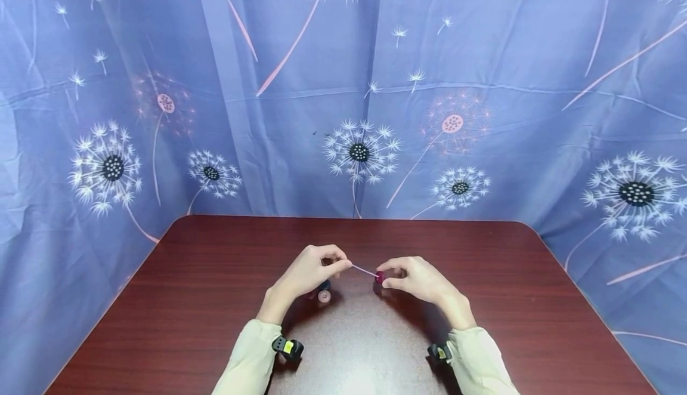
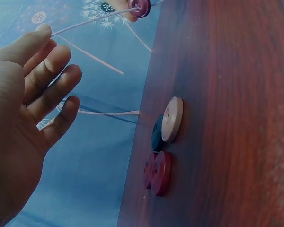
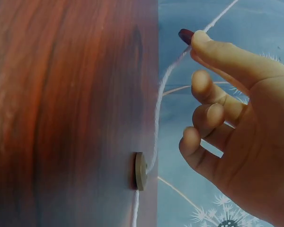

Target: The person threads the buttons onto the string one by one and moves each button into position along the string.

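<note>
A white string (image 1: 365, 271) runs taut between the two hands. My left hand (image 1: 310, 271) pinches its end between thumb and forefinger, the other fingers loosely bent. With thumb and forefinger, my right hand (image 1: 421, 278) pinches a dark red button (image 1: 380, 277) that has the string through it. Past that button the string hangs down to a brownish button (image 3: 140, 171) threaded on it near the tabletop, in the right wrist view. Below the left hand lie loose buttons: a beige one (image 2: 173, 119), a dark teal one (image 2: 156, 137) and two red ones (image 2: 161, 174).
Everything lies on a dark red wooden table (image 1: 225, 323) with rounded far corners. A blue dandelion-print curtain (image 1: 290, 144) hangs behind it and along both sides. Both wrists carry small black cameras.
</note>
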The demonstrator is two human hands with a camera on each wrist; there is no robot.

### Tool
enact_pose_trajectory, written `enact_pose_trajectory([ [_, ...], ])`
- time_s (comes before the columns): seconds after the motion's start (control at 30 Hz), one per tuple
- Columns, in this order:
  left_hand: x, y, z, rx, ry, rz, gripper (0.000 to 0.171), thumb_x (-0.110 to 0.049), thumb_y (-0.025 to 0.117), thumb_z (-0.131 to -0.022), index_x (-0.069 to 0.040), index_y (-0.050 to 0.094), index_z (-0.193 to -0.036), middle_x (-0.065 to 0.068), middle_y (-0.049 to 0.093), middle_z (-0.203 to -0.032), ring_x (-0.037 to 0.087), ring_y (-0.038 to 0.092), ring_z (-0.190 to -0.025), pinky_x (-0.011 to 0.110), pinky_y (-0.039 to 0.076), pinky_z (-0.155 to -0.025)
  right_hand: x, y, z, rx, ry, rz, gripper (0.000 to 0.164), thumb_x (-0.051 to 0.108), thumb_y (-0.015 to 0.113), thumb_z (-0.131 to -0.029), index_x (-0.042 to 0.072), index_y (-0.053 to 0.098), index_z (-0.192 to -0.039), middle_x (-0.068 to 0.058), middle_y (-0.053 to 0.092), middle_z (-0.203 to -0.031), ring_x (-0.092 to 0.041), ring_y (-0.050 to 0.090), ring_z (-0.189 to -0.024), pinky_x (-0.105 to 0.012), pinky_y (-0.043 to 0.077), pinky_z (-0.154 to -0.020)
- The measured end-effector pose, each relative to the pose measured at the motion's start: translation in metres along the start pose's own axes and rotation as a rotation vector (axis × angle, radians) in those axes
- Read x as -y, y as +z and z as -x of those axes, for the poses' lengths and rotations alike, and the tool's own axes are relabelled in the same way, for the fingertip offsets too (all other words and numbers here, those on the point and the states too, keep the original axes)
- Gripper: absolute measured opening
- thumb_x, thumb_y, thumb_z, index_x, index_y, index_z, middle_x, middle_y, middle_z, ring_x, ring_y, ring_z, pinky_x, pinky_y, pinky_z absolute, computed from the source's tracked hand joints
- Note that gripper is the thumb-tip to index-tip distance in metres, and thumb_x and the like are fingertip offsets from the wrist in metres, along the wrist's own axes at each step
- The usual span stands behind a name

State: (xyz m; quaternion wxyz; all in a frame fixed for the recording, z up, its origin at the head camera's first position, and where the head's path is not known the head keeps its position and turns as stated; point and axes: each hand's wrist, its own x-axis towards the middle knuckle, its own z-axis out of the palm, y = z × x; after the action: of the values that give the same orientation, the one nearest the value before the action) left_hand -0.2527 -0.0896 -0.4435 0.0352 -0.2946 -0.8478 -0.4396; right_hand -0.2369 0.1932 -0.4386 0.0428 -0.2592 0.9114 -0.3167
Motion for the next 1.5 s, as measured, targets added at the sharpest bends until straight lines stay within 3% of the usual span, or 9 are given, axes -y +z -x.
enact_pose_trajectory([
  [0.2,0.0,-0.001,-0.001,0.007,-0.001,0.015,0.021,-0.049,0.066,-0.092,-0.03,0.07,-0.087,0.003,0.068,-0.067,0.024,0.067,-0.065,0.022,0.046,-0.061,-0.006,-0.004,0.003,0.006,0.006,0.01,0.028,0.025,0.073,-0.089,0.017,0.073,-0.116,0.007,0.063,-0.071,-0.003,0.05,-0.06,-0.023,0.042,-0.058],
  [0.47,0.0,-0.001,0.001,-0.003,-0.009,-0.008,0.019,-0.049,0.066,-0.092,-0.033,0.069,-0.083,-0.006,0.066,-0.062,0.014,0.064,-0.061,0.021,0.047,-0.059,-0.011,-0.006,0.005,0.036,0.039,-0.004,0.032,0.032,0.072,-0.091,0.015,0.073,-0.119,0.01,0.073,-0.082,-0.002,0.057,-0.068,-0.023,0.046,-0.069],
  [0.77,-0.003,-0.003,0.002,-0.006,0.036,0.029,0.02,-0.039,0.068,-0.093,-0.021,0.071,-0.086,-0.003,0.067,-0.064,0.026,0.068,-0.064,0.02,0.048,-0.06,-0.012,-0.008,0.007,0.035,0.076,0.011,0.03,0.022,0.074,-0.088,0.014,0.073,-0.117,0.005,0.073,-0.076,-0.005,0.059,-0.066,-0.023,0.045,-0.067],
  [1.03,-0.005,-0.004,0.003,-0.006,0.061,0.016,0.01,-0.03,0.07,-0.093,-0.027,0.068,-0.084,-0.012,0.064,-0.064,0.01,0.064,-0.06,0.022,0.05,-0.059,-0.018,-0.011,0.009,0.041,0.13,0.043,0.027,0.018,0.078,-0.083,0.015,0.075,-0.109,0.007,0.063,-0.073,-0.008,0.053,-0.066,-0.026,0.043,-0.06],
  [1.3,-0.005,-0.006,0.003,-0.018,0.03,0.047,0.012,-0.035,0.069,-0.093,-0.023,0.071,-0.09,-0.014,0.064,-0.066,0.025,0.069,-0.062,0.023,0.05,-0.056,-0.026,-0.014,0.013,0.048,0.174,0.044,0.022,0.015,0.079,-0.081,0.015,0.075,-0.103,0.005,0.064,-0.072,-0.008,0.052,-0.066,-0.026,0.043,-0.06],
  [1.5,-0.003,-0.007,0.004,-0.029,0.017,0.036,0.011,-0.037,0.069,-0.093,-0.026,0.071,-0.092,-0.005,0.067,-0.067,0.022,0.068,-0.06,0.023,0.049,-0.054,-0.029,-0.015,0.015,0.045,0.197,0.042,0.021,0.017,0.079,-0.081,0.016,0.076,-0.102,0.006,0.066,-0.075,-0.009,0.055,-0.069,-0.028,0.044,-0.064],
])
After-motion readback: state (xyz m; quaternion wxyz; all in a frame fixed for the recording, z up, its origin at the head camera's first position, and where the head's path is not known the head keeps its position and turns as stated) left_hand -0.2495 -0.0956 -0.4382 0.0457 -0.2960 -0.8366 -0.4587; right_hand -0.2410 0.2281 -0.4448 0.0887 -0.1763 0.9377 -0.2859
